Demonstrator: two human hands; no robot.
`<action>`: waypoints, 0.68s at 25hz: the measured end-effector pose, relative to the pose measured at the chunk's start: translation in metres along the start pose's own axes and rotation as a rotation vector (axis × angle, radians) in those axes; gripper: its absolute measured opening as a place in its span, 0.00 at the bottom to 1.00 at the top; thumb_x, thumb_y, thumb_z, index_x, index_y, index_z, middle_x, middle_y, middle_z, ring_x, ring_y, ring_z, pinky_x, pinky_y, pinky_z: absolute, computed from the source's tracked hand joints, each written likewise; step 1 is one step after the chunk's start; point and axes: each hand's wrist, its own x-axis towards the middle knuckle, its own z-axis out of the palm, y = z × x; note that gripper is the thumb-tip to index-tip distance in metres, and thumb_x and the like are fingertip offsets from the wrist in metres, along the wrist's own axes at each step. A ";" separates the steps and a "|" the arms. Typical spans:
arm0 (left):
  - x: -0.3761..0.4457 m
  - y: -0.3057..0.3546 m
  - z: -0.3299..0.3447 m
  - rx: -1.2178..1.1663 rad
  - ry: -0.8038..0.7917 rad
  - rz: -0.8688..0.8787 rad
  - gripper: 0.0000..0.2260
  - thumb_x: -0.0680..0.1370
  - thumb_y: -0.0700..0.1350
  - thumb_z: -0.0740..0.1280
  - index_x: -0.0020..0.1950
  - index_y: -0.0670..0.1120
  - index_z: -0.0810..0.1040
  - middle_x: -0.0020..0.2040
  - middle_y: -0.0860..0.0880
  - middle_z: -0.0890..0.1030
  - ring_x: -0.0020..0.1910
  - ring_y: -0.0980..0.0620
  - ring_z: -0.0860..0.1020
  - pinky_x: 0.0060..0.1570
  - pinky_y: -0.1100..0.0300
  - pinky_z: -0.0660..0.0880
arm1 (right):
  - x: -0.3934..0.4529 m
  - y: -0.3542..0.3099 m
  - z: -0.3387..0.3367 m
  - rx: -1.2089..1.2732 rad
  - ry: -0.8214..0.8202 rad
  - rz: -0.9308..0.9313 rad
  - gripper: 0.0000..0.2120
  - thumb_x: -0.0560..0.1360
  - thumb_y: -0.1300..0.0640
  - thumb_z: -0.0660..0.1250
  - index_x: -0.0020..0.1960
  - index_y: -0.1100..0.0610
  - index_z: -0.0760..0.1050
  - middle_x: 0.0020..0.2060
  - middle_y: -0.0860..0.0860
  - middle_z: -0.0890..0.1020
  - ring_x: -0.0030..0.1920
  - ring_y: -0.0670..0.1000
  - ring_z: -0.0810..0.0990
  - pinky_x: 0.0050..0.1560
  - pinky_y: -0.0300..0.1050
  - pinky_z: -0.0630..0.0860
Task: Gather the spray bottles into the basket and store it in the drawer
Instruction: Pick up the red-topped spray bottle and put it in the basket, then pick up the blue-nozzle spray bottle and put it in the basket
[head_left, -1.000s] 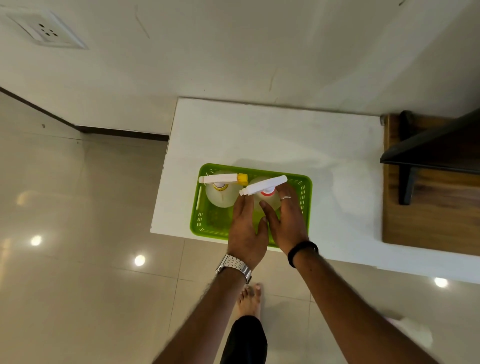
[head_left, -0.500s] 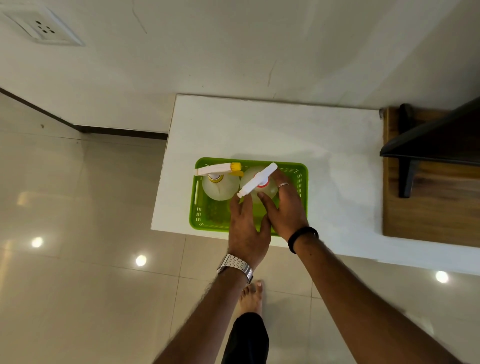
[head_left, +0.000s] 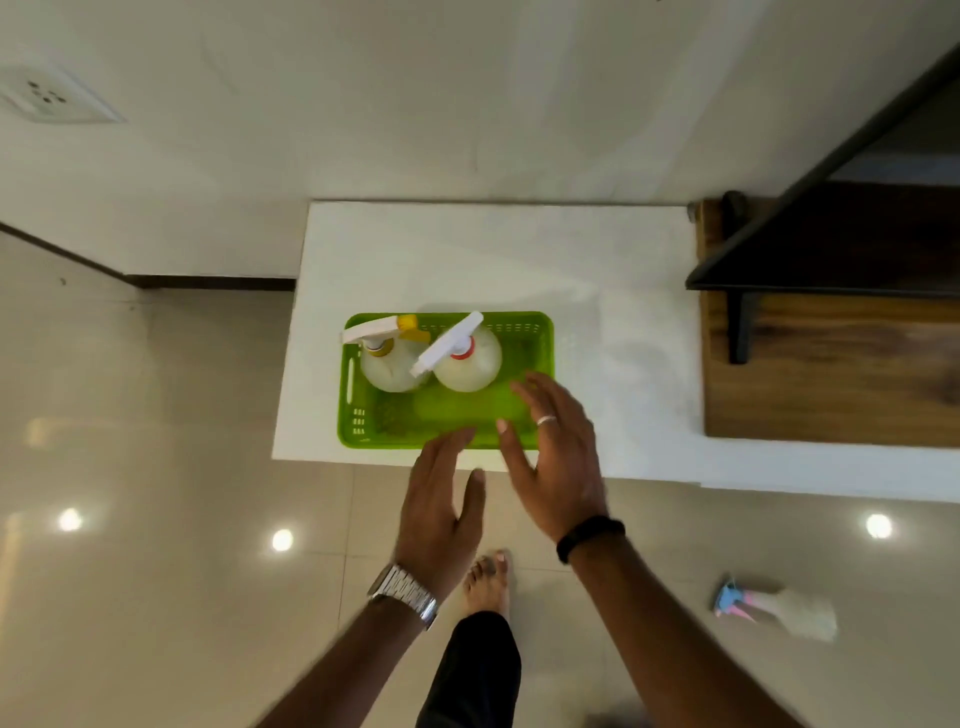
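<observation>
A green plastic basket (head_left: 358, 415) sits at the near edge of a white tabletop (head_left: 519, 260). Two clear spray bottles stand upright in its far half: one with a yellow nozzle (head_left: 387, 364) on the left, one with a red collar (head_left: 467, 364) to its right. My left hand (head_left: 441, 509) hovers open just below the basket's near rim. My right hand (head_left: 556, 457) is open over the basket's near right corner, fingers spread, holding nothing. A third spray bottle (head_left: 779, 608) with a blue and pink head lies on the floor at the lower right.
A wooden surface (head_left: 831, 374) with a dark metal bracket (head_left: 743, 322) adjoins the tabletop on the right. Glossy tiled floor (head_left: 156, 519) lies below, with my bare foot (head_left: 488, 577) near the table. A wall socket (head_left: 52, 98) is at the upper left.
Both hands have let go of the red-collared bottle and drawn back toward me. That bottle now stands free in the basket beside the yellow-nozzled one.
</observation>
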 end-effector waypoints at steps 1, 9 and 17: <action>-0.013 -0.001 0.003 0.013 -0.055 0.038 0.16 0.81 0.45 0.62 0.69 0.46 0.73 0.64 0.51 0.77 0.64 0.53 0.76 0.65 0.58 0.72 | -0.016 0.003 -0.010 -0.037 -0.010 -0.039 0.20 0.80 0.50 0.64 0.69 0.56 0.74 0.70 0.53 0.75 0.71 0.53 0.71 0.65 0.48 0.69; -0.097 -0.022 0.093 0.517 -0.968 0.092 0.26 0.79 0.55 0.54 0.77 0.51 0.61 0.71 0.50 0.71 0.67 0.50 0.73 0.66 0.59 0.71 | -0.197 0.114 -0.053 -0.294 -0.472 0.224 0.25 0.78 0.39 0.58 0.69 0.50 0.72 0.71 0.52 0.74 0.73 0.55 0.71 0.64 0.60 0.72; -0.127 0.060 0.281 0.658 -1.089 0.020 0.42 0.70 0.68 0.48 0.79 0.46 0.60 0.73 0.43 0.72 0.70 0.43 0.72 0.68 0.52 0.70 | -0.371 0.326 -0.131 -0.373 -0.763 0.547 0.38 0.73 0.34 0.41 0.77 0.49 0.63 0.80 0.55 0.61 0.78 0.61 0.59 0.73 0.70 0.56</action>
